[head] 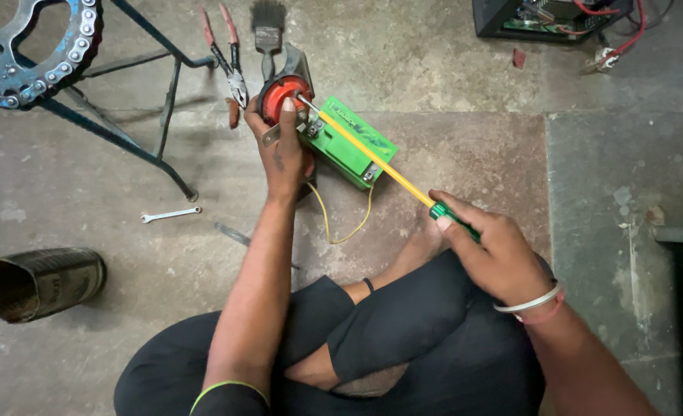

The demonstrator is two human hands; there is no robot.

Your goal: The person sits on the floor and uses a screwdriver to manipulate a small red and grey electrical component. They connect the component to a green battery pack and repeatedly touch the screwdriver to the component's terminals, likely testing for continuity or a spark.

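My left hand grips a round red horn with a metal bracket, held against the end of a green rectangular battery on the concrete floor. My right hand holds the green handle of a long screwdriver with a yellow shaft. The shaft runs diagonally up-left over the battery, and its tip meets the horn's face. A thin yellow wire loops on the floor from the horn side to the battery's near terminal. My crossed legs in dark trousers fill the bottom of the view.
Red-handled pliers and a paintbrush lie beyond the horn. A small spanner lies left, near a blue metal stand with a sprocket and chain. A dark cylinder lies far left. An open electronic box sits top right.
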